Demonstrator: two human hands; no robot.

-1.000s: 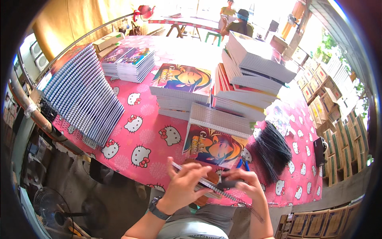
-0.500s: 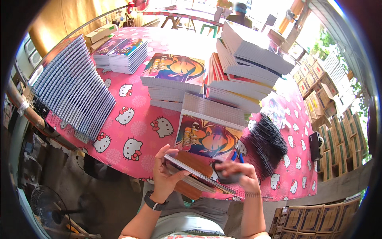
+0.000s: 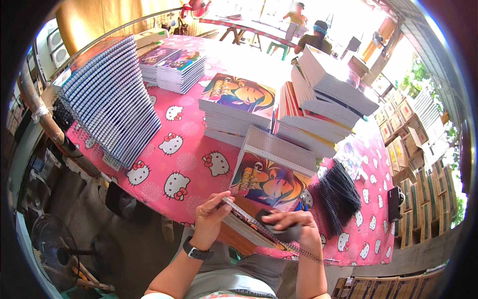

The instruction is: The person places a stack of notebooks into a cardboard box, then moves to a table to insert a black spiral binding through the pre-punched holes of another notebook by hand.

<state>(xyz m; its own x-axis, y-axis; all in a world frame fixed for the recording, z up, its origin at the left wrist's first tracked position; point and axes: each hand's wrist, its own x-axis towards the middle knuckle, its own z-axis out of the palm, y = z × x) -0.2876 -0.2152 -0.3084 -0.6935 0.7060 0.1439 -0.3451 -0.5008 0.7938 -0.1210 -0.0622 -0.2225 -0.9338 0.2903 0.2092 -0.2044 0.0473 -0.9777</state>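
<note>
My left hand [image 3: 211,219], a watch on its wrist, grips the end of a notebook [image 3: 241,213] held on edge above a brown wooden piece [image 3: 233,238]. A dark spiral binding coil [image 3: 309,255] runs along the notebook's edge, and its loose end trails past my right wrist. My right hand [image 3: 301,225] is closed around a dark, rounded object [image 3: 283,231] beside the coil; its kind is unclear. Just beyond lies a notebook page block with a colourful illustrated cover [image 3: 271,182]. Blue-handled pliers [image 3: 301,205] lie partly hidden near my right hand.
A heap of black coils [image 3: 339,197] lies on the pink patterned tablecloth [image 3: 191,167] at right. Bound notebooks [image 3: 107,94] are piled high at left, with unbound stacks [image 3: 328,99] at centre right. A floor fan [image 3: 52,241] stands lower left. Two people [image 3: 316,40] are in the background.
The dark object in my right hand has shifted along the coil toward my left hand. Less coil sticks out past the notebook's edge. The whole view has swung slightly left.
</note>
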